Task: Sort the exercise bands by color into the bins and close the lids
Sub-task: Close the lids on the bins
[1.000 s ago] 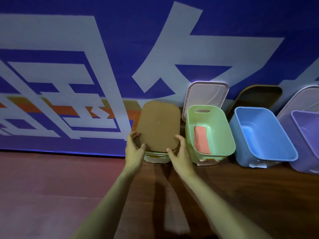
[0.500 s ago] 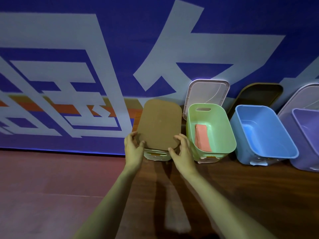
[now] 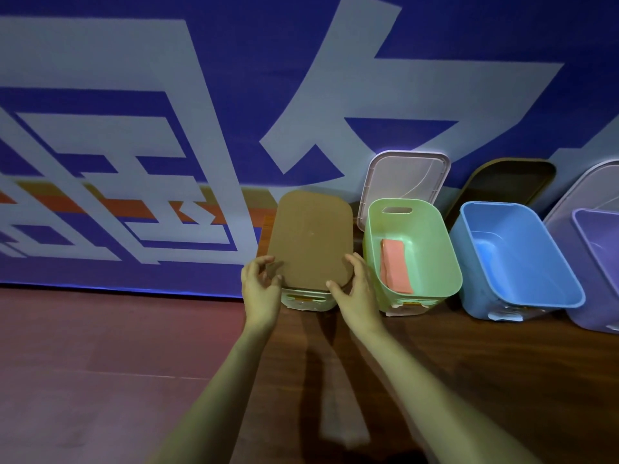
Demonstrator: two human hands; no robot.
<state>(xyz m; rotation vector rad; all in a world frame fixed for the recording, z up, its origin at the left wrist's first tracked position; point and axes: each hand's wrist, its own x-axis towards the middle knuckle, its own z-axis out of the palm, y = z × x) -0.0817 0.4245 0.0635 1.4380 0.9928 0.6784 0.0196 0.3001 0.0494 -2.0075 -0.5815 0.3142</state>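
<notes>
The brown lid (image 3: 311,239) lies flat on the pale bin (image 3: 306,301) just left of the green bin (image 3: 435,249). Its long axis runs away from the person, toward the wall. Both hands are at its near short edge. The left hand (image 3: 259,289) curls around the corner far from the green bin, and the right hand (image 3: 356,293) curls around the corner beside the green bin. The lid looks seated, so I judge that the right hand, being nearer, suits the next reach.

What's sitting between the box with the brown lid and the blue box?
The head view shows the green bin standing between the brown lid and the blue bin. It is open, with a folded pink band lying inside.
</notes>
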